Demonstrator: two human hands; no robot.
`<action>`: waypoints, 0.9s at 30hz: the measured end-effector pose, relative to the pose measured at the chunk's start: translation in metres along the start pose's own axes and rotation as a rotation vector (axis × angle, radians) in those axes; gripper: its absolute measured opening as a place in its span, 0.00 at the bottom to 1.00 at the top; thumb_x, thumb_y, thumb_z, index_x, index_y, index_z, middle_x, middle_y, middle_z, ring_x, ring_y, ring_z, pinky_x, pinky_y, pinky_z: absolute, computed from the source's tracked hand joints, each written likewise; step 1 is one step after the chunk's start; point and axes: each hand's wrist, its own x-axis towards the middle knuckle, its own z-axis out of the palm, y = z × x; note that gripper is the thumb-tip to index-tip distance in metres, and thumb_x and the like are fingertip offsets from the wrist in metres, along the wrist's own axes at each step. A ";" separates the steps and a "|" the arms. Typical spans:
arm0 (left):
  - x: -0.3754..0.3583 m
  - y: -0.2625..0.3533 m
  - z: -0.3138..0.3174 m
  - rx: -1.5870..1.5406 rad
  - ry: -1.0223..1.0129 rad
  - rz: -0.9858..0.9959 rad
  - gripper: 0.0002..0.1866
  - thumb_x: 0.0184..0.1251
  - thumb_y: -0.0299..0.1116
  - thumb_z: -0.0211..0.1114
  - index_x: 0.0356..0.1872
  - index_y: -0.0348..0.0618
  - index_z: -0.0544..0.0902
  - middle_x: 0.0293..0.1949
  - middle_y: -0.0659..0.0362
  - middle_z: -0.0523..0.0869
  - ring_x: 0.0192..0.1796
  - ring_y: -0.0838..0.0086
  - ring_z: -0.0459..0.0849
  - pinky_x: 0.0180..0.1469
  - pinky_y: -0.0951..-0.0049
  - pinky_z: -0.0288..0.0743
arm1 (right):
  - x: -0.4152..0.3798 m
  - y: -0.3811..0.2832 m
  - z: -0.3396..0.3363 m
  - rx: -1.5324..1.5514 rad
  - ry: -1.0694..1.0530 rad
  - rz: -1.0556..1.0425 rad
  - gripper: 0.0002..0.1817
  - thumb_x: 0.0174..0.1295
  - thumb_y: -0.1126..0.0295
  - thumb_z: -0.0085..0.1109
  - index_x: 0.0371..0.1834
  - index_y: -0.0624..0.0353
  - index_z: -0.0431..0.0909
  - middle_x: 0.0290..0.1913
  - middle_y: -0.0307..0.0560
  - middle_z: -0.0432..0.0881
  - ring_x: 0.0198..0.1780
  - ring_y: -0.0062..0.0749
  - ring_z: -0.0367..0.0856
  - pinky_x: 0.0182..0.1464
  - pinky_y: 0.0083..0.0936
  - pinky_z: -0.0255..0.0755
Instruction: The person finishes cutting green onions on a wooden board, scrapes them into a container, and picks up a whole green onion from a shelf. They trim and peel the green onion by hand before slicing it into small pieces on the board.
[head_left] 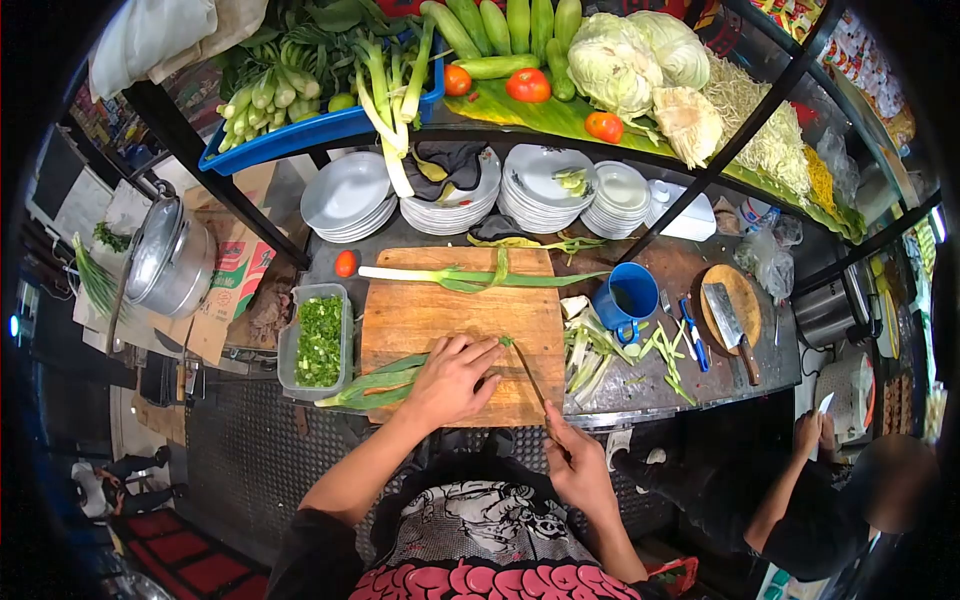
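On the wooden cutting board (400, 315), my left hand (460, 378) presses down with its fingers bent over a bundle of long green leek leaves (375, 385). The leaves trail out to the left past the board's edge. My right hand (580, 465) grips a knife (530, 376), its blade pointing away from me, with the tip beside a small green cut end near my left fingertips. Across the back of the board lies a whole leek (430, 274), white end to the left. Left of the board stands a plastic tub (347, 340) of chopped greens (320, 338).
Stacked plates (348, 195) line the back under a shelf of vegetables. To the right are leek trimmings (590, 350), a blue mug (630, 290), a blue-handled knife (693, 335) and a cleaver (728, 320) on a round board. A person (800, 510) holding a knife stands at right.
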 end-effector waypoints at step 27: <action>-0.008 0.008 0.000 0.010 -0.055 -0.040 0.32 0.67 0.41 0.67 0.70 0.35 0.80 0.71 0.50 0.82 0.69 0.54 0.77 0.72 0.56 0.67 | -0.014 -0.002 0.004 -0.243 0.020 -0.139 0.38 0.71 0.77 0.57 0.85 0.52 0.63 0.35 0.63 0.81 0.34 0.63 0.83 0.39 0.50 0.77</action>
